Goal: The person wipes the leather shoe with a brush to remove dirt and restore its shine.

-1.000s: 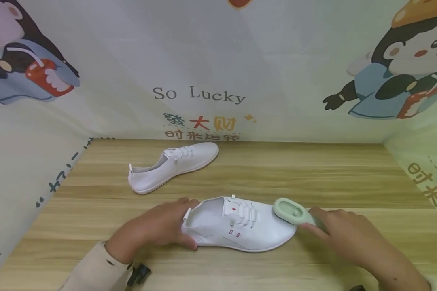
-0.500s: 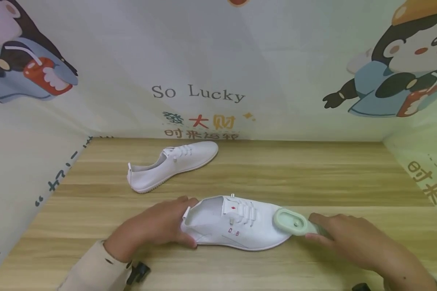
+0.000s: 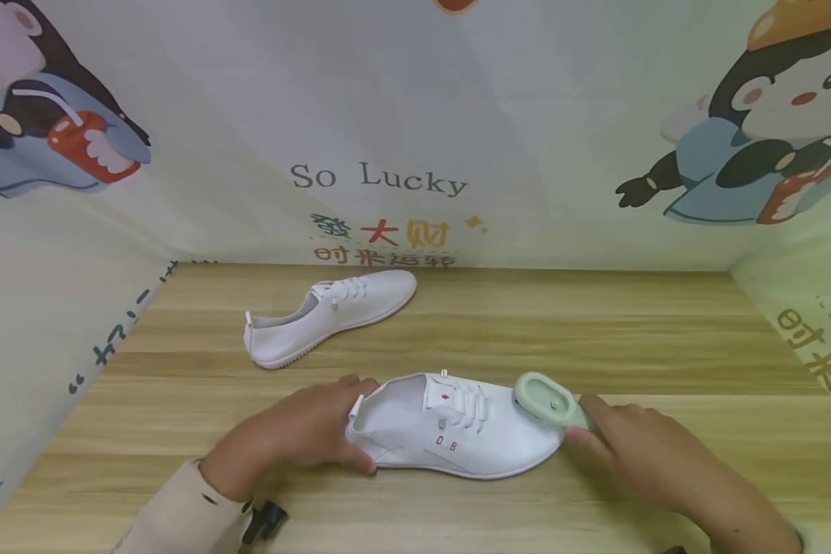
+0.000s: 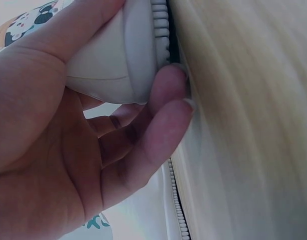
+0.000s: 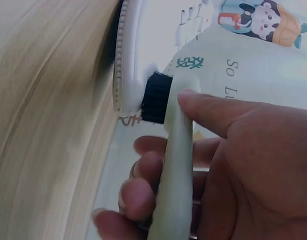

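A white lace-up shoe (image 3: 485,446) with small red letters on its side lies in front of me, toe to the right. My left hand (image 3: 312,427) grips its heel; in the left wrist view the thumb and curled fingers (image 4: 158,135) go round the heel (image 4: 108,65). My right hand (image 3: 644,446) holds a pale green shoe brush (image 3: 547,398) by its handle, the thumb along its back. In the right wrist view the brush's dark bristles (image 5: 157,97) meet the shoe's toe (image 5: 136,65).
A second white shoe (image 3: 332,315) rests farther back on the wood-grain surface (image 3: 595,331), toe pointing right. Printed cloth walls (image 3: 526,154) with cartoon figures and lettering enclose the back and both sides. A small black object (image 3: 266,523) sits by the left sleeve.
The brush slid toward the near edge of the toe half a second ago and is now back up, slightly farther toward the laces. The left hand and both shoes keep their places.
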`<move>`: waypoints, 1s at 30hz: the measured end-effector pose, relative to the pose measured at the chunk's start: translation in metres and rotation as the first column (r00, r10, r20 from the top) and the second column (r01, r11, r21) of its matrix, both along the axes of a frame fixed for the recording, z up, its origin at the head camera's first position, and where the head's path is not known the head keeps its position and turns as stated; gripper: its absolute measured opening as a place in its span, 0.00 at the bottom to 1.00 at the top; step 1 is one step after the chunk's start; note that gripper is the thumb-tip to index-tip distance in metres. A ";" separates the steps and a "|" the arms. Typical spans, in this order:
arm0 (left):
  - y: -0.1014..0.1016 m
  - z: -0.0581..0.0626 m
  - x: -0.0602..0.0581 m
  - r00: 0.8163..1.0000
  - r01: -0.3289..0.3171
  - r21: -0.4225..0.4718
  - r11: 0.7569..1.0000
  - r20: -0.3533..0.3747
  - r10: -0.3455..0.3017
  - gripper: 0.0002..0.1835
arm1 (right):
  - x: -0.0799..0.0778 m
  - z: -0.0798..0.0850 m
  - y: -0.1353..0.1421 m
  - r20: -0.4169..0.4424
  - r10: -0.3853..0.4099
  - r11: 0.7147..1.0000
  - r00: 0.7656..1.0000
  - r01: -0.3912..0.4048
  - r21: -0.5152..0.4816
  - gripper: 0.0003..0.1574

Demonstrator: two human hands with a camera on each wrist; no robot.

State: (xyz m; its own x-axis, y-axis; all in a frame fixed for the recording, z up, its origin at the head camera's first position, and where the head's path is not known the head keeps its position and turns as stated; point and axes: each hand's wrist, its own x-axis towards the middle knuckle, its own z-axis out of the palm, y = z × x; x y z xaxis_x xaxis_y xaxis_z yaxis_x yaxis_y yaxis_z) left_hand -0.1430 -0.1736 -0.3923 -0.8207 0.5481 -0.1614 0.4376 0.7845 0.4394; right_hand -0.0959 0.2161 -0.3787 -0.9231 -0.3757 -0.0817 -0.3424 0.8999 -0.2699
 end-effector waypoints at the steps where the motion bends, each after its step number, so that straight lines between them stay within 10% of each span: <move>1: 0.000 0.000 0.000 1.000 -0.003 -0.001 1.000 -0.002 0.003 0.44 | -0.001 0.000 0.001 0.011 -0.016 1.000 1.000 0.016 0.001 0.24; 15: 0.000 -0.002 0.002 1.000 -0.007 -0.006 1.000 0.008 0.007 0.45 | 0.001 0.006 0.011 0.162 -0.099 0.995 0.982 0.100 0.001 0.25; 30: 0.001 0.001 -0.001 1.000 -0.018 -0.004 1.000 0.024 0.018 0.45 | 0.001 0.009 0.010 0.140 -0.040 0.999 0.989 0.038 0.017 0.25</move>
State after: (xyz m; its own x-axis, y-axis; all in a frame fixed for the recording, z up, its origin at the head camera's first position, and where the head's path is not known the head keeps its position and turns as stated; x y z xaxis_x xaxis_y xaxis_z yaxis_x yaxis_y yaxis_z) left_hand -0.1437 -0.1731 -0.3914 -0.8264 0.5325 -0.1833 0.4124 0.7938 0.4470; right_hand -0.0945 0.2258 -0.3695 -0.9161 -0.3377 -0.2162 -0.2669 0.9159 -0.2999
